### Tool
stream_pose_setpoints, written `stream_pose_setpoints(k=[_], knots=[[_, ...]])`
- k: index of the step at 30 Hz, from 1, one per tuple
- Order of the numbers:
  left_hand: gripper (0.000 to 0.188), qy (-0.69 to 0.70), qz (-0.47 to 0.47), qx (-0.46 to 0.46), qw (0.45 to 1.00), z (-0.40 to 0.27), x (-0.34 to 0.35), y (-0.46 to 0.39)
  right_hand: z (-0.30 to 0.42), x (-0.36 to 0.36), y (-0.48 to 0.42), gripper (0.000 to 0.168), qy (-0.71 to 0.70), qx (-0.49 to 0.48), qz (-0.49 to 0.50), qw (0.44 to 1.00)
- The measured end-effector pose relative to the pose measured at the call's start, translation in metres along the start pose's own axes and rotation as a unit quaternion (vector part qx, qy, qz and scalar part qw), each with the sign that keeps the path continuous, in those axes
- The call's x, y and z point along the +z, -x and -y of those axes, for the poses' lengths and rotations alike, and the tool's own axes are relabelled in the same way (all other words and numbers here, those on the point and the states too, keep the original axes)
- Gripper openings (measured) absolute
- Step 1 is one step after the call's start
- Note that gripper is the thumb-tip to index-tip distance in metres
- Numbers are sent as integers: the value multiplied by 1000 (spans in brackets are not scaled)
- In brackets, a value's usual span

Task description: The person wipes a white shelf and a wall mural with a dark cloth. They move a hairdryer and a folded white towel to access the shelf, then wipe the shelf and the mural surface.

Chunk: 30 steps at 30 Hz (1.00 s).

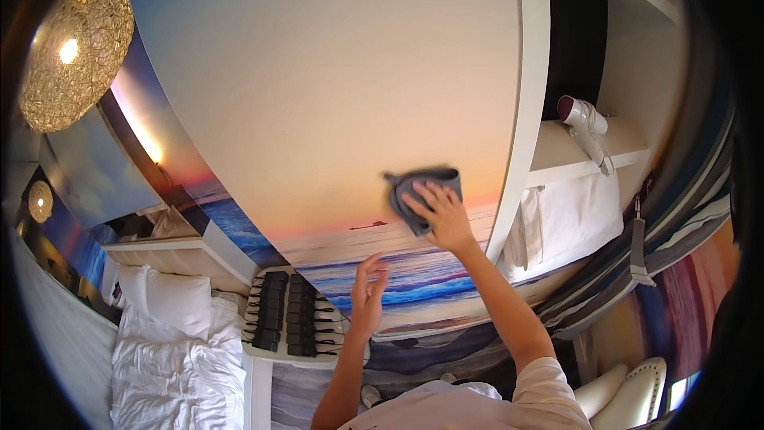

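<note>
My right hand (439,215) presses a folded dark grey cloth (407,202) flat against a large panel (370,101) printed with a sunset sea scene. The cloth lies just right of and above the small printed ship, and its edges show around my fingers. Lower and to the left, my left hand (368,295) is raised in front of the printed waves with its fingers apart and nothing in it.
Right of the panel, a white hair dryer (585,125) lies on a shelf, with white towels (570,227) below. At left are a bed with white pillows (179,301), a tray of black devices (301,316) and a woven lamp (77,48). A chair (632,394) stands lower right.
</note>
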State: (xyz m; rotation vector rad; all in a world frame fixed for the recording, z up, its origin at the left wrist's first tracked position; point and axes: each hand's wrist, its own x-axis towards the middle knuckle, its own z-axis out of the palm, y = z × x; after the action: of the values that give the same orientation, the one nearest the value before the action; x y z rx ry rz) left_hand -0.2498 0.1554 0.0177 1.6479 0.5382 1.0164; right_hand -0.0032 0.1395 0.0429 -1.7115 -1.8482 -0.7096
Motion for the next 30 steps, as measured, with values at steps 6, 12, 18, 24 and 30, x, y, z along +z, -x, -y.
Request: stream_pose_setpoints(k=[6, 12, 18, 24, 30], knots=[[35, -11, -20, -10, 1000, 2, 26, 5, -22, -126, -109, 76, -67, 23, -293, 954], [33, 1, -28, -22, 999, 13, 38, 13, -37, -72, -54, 61, -82, 146, -368, 915], [31, -4, -58, -20, 998, 20, 7, 15, -30, 1, 6, 57, -42, 223, -315, 922], [31, 0, -80, -21, 997, 24, -42, 18, -10, -73, -111, 62, 5, 208, -401, 892], [32, 20, 0, -53, 998, 35, -90, 34, 82, 29, -80, 85, 56, 56, -150, 986]])
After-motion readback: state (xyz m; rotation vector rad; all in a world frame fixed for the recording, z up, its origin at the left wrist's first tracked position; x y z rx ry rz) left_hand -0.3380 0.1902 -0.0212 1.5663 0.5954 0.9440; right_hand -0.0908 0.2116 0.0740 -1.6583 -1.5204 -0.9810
